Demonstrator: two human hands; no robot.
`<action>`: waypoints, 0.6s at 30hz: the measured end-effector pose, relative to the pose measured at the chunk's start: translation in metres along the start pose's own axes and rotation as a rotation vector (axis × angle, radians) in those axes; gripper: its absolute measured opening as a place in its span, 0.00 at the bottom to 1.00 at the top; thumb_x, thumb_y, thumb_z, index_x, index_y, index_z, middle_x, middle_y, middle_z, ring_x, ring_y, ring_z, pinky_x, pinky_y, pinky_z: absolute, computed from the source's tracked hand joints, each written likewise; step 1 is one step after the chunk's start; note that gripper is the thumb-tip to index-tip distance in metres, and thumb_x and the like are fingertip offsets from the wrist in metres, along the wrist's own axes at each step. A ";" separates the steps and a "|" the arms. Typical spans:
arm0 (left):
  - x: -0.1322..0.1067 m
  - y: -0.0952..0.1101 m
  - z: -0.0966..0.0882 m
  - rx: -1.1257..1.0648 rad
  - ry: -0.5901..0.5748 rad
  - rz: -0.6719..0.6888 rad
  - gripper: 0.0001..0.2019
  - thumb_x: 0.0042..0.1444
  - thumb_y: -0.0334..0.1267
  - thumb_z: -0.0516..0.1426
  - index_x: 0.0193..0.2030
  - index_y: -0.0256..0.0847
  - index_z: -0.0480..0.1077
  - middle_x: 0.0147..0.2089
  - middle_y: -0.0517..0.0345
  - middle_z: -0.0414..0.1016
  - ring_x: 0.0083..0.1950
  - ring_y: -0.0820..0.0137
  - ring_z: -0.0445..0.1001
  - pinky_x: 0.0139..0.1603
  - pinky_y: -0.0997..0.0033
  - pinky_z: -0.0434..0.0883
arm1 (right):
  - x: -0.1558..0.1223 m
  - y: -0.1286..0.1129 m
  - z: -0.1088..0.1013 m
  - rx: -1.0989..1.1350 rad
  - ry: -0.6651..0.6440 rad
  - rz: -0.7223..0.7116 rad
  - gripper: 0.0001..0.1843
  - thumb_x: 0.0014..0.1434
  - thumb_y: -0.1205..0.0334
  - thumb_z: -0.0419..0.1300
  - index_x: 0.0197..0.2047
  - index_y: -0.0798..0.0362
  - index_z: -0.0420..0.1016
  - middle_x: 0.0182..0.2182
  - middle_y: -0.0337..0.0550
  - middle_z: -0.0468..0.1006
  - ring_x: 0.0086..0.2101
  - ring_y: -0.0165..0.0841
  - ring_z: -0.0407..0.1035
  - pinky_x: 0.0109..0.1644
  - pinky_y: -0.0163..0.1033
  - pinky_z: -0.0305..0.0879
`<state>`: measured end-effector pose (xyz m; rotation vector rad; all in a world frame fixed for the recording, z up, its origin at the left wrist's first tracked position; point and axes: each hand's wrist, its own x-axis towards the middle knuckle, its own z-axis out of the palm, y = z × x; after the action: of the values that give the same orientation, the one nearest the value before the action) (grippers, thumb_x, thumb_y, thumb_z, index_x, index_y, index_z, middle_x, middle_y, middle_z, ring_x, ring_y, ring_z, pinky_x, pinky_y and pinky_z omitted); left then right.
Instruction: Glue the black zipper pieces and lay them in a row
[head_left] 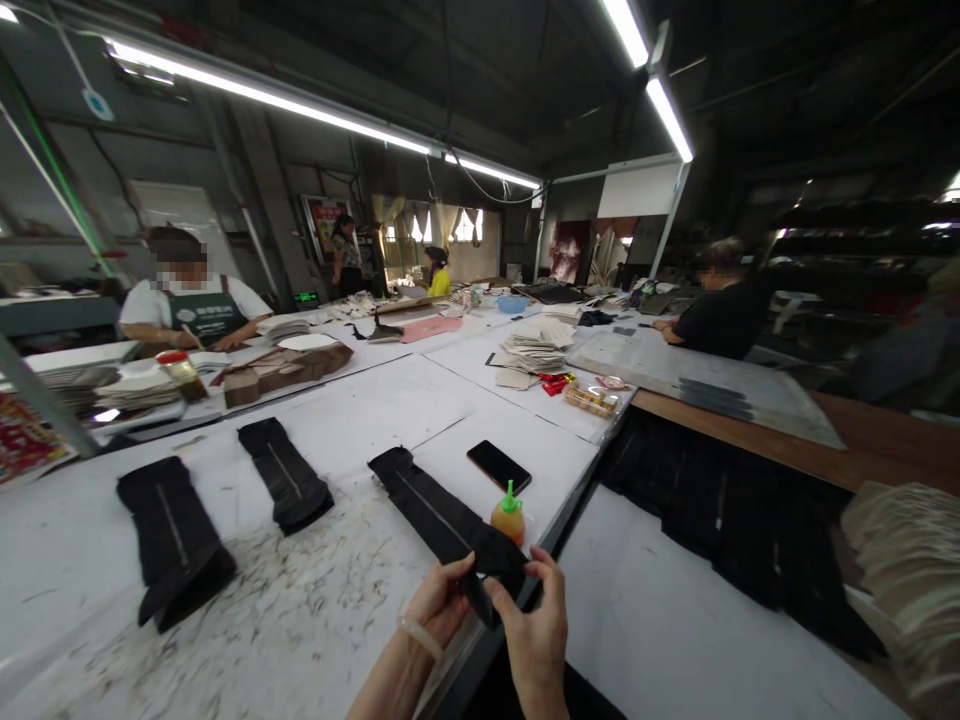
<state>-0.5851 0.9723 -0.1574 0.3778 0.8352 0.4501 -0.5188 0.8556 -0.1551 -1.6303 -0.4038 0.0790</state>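
Note:
A long black fabric piece with a zipper point(435, 505) lies on the white table, its near end raised at the table's edge. My left hand point(441, 600), with a pale bangle on the wrist, pinches one side of that end. On its other side, my right hand point(538, 620) grips the edge between thumb and fingers. Between my hands the end is bent open. Just beyond it stands a small bottle point(508, 518) with a green nozzle and orange-yellow contents. Two similar black zippered pieces, a nearer one point(172, 535) and a farther one point(285, 472), lie to the left.
A phone point(499, 466) lies past the bottle. Several black zippered pieces point(720, 510) are spread on the right-hand surface, beside stacked pale pieces point(911, 570). Farther back are paper stacks point(531, 352) and a food box point(592, 398). Several people work around the tables.

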 end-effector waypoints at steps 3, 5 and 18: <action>-0.001 -0.001 0.004 0.013 0.016 0.013 0.10 0.52 0.21 0.61 0.41 0.33 0.73 0.33 0.52 0.81 0.31 0.66 0.80 0.32 0.73 0.77 | 0.005 0.010 0.008 -0.043 -0.007 -0.011 0.17 0.49 0.51 0.67 0.38 0.52 0.73 0.54 0.56 0.71 0.53 0.50 0.66 0.57 0.52 0.62; -0.005 -0.002 0.008 0.030 0.045 0.034 0.10 0.51 0.20 0.61 0.39 0.34 0.73 0.31 0.54 0.80 0.28 0.68 0.79 0.29 0.74 0.76 | 0.011 0.015 0.015 -0.090 0.005 -0.083 0.20 0.50 0.52 0.67 0.43 0.53 0.74 0.54 0.57 0.71 0.52 0.50 0.67 0.56 0.52 0.64; -0.025 0.002 -0.024 0.251 0.053 0.298 0.17 0.33 0.16 0.57 0.30 0.36 0.74 0.24 0.57 0.76 0.25 0.69 0.74 0.26 0.74 0.69 | 0.003 0.007 0.012 -0.399 -0.700 -0.905 0.26 0.49 0.79 0.51 0.46 0.53 0.80 0.42 0.49 0.82 0.45 0.45 0.74 0.53 0.51 0.69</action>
<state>-0.6188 0.9650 -0.1559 0.7308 0.8932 0.6357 -0.5181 0.8674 -0.1628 -1.6200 -1.7470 -0.1301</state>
